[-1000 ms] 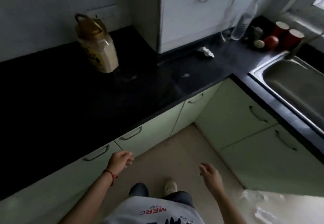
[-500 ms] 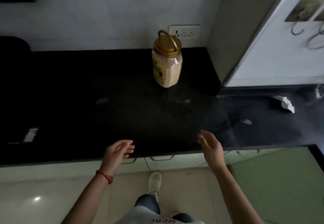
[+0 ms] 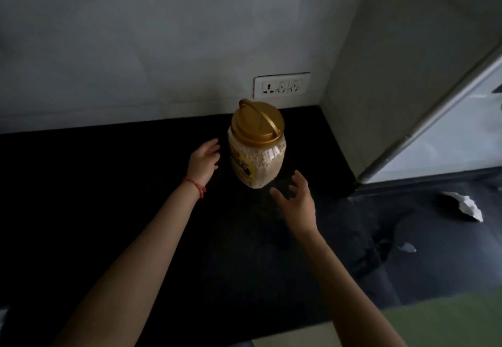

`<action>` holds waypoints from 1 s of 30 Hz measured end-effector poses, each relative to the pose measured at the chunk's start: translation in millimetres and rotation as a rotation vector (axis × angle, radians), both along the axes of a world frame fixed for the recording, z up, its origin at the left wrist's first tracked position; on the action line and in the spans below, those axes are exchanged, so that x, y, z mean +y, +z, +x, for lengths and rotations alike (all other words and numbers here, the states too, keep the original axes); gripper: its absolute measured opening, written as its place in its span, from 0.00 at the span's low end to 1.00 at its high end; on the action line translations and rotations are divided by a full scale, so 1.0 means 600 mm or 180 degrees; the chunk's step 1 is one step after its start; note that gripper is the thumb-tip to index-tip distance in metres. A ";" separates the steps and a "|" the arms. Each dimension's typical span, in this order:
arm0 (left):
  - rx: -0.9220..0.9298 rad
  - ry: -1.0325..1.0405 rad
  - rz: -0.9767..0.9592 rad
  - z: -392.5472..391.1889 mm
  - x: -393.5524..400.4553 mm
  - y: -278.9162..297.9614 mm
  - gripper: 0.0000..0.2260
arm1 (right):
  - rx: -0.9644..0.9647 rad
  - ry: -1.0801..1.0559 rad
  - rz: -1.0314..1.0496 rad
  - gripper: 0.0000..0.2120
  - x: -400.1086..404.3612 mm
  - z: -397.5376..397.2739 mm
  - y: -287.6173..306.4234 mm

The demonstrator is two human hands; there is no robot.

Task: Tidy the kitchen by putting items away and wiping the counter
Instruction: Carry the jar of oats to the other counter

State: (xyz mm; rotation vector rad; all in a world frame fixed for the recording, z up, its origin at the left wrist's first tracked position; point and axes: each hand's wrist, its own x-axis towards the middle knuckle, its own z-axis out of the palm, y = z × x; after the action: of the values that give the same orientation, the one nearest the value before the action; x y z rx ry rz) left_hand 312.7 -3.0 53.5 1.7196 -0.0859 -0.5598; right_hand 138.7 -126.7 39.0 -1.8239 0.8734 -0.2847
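A black, glossy table [image 3: 135, 238] fills the lower part of the head view and runs back to a pale grey wall [image 3: 163, 34], where a white socket plate [image 3: 281, 85] sits just above the table's rear edge. To the right a tall grey and white cabinet or appliance side [image 3: 407, 88] stands on the table, forming a corner with the wall. Right of that corner the table looks lighter, and a crumpled white paper scrap [image 3: 461, 205] lies there, with a smaller white fleck [image 3: 406, 248] nearer the front edge. A strip of pale green cupboard front [image 3: 448, 319] shows at the bottom right.

The jar [image 3: 256, 156] stands upright near the rear of the table, in front of the socket plate and left of the cabinet. Its long axis is vertical, though the wide lens makes it appear to lean. The gold lid [image 3: 258, 126] faces up, with its carry handle arched across the top. The clear body shows pale grains and a yellow label on its left face.

Both hands reach toward the jar with fingers spread and holding nothing. The left hand [image 3: 203, 163], a red thread [image 3: 195, 186] at its wrist, is just beside the jar's left face; whether it touches is unclear. The right hand [image 3: 297, 205] is near the jar's base on the front right, apart from it.
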 end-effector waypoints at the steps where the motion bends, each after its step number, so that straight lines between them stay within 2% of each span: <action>1: 0.0003 -0.0034 -0.0038 0.020 -0.015 -0.002 0.23 | 0.0027 0.0020 -0.0035 0.38 -0.001 0.013 -0.003; 4: -0.0090 -0.0277 -0.0054 0.056 -0.043 -0.011 0.31 | 0.0040 0.0023 -0.0041 0.41 -0.005 0.045 -0.010; 8: -0.0295 -0.0522 0.0034 0.058 -0.056 -0.012 0.26 | -0.0068 0.0122 -0.0152 0.44 0.000 0.077 -0.018; 12: -0.0542 -0.0593 0.0223 0.044 -0.053 -0.008 0.28 | -0.0102 0.0146 -0.0140 0.49 0.000 0.102 -0.021; 20: -0.0391 -0.0513 0.0221 0.013 -0.004 -0.029 0.29 | -0.0211 0.0612 0.0194 0.51 -0.043 0.106 -0.009; 23: -0.0213 -0.1116 0.0377 0.048 -0.005 -0.033 0.39 | -0.0131 0.0795 0.0207 0.51 -0.053 0.107 -0.007; 27: -0.0119 -0.2319 0.0491 0.098 -0.021 -0.034 0.58 | -0.0040 0.0824 0.0215 0.51 -0.058 0.106 -0.006; 30: -0.0172 -0.2522 0.0543 0.112 -0.025 -0.043 0.61 | -0.0015 0.0833 0.0160 0.49 -0.061 0.107 -0.003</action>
State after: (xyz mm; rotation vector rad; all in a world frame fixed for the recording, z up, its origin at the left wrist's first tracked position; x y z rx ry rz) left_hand 379.8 -17.7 27.5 1.8366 -0.8012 -1.1200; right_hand 202.9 -163.5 37.4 -1.8652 0.6236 -0.0999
